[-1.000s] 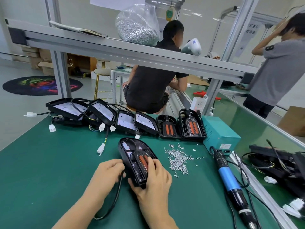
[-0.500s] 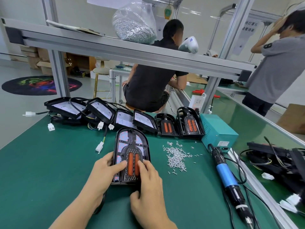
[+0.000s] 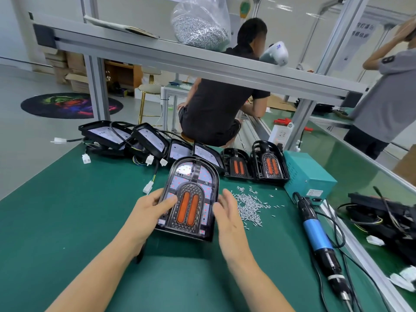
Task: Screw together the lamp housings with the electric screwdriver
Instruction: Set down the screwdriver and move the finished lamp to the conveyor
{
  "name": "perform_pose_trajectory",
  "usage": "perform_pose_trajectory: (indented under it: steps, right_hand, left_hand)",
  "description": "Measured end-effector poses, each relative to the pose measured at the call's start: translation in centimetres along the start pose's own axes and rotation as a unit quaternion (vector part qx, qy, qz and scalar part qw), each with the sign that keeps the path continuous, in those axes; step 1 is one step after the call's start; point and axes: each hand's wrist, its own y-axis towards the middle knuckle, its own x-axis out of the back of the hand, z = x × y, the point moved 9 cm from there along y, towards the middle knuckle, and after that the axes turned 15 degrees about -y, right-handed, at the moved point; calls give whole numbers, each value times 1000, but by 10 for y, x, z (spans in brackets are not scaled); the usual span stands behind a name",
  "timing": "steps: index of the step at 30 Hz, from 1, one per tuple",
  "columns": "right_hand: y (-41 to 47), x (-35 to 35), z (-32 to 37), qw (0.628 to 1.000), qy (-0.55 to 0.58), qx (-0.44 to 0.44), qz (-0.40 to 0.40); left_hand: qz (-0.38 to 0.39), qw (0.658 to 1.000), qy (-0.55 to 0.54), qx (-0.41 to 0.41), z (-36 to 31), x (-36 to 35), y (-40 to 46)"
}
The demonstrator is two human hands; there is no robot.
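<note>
**Lamp housing held at its lower edge, screwdriver lying idle**

The left hand [image 3: 150, 208] reaches in from the lower left, forearm angled up toward the middle of the desk [image 3: 56, 221]. Its thumb lies across the lower left face of the lamp housing [image 3: 191, 194] and the fingers curl round the left edge, so this grip is closed on the housing. The right hand [image 3: 227, 212] comes in from below, just beside the housing's right edge, with the fingers straight and spread and the palm turned toward the housing; its grip is open, and whether the fingertips touch the edge cannot be told.

The housing is face up in the middle of the green desk, its arched end pointing away from the person and two orange strips showing in the centre. Its lower end looks slightly lifted.

Right of the housing a loose pile of small screws [image 3: 249, 203] is scattered on the desk. Further right the electric screwdriver [image 3: 317, 235], blue-bodied with a black tip end, lies flat near the desk's edge, well apart from both hands, its cable running to a teal power box [image 3: 308, 174]. Behind the housing a row of other housings [image 3: 267, 163] and backplates with wires leans along the far side of the desk. A bag of screws [image 3: 200, 25] sits on the overhead shelf [image 3: 135, 47].
</note>
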Motion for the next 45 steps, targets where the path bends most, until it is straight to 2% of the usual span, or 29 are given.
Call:
perform_pose_trajectory:
  steps: [2, 5, 8, 10, 12, 15, 17, 19, 21, 24, 26, 28, 32, 40, 45]
  right_hand:
    - [8, 9, -5, 1000, -12, -15, -7]
    - [20, 8, -10, 985, -164, -20, 41]
    - [30, 1, 1, 955, -285, 58, 50]
    - [37, -4, 11, 924, -362, 120, 31]
    - [42, -2, 18, 889, -436, 140, -14]
    - [42, 14, 34, 867, -458, 162, -113]
    - [40, 19, 44, 854, -461, 196, -141]
    - [42, 18, 43, 874, -437, 193, -86]
    - [45, 20, 31, 921, -365, 136, -1]
    - [35, 23, 17, 988, -135, 33, 65]
    - [19, 17, 9, 993, 49, -43, 103]
    - [1, 13, 9, 978, 168, -55, 114]
    - [-23, 17, 15, 981, 163, 5, 106]
    - [-43, 55, 8, 992, 111, 50, -34]
    - [-56, 82, 2, 981, 145, 61, -109]
  left_hand:
    - [10, 1000, 3, 1, -5, 5, 2]
    - [41, 999, 17, 6, -11, 7, 3]
    - [72, 997, 11, 14, -16, 4, 3]
    - [85, 996, -7, 22, -20, 2, 2]
    - [97, 994, -40, 27, -25, -1, 0]
    - [117, 991, -57, 32, -33, -4, -2]
    - [123, 991, -40, 31, -36, -6, -3]
    - [121, 992, -33, 26, -37, -7, -3]
    - [107, 993, -53, 22, -36, -8, -1]
    - [77, 993, -85, 17, -31, -9, 4]
    - [62, 993, -100, 14, -26, -13, 6]
    - [56, 993, -99, 9, -22, -20, 8]
    - [74, 994, -78, 13, -14, -42, 10]
    - [137, 988, -69, 37, -11, -99, 6]
    - [188, 979, -54, 55, -11, -139, 1]
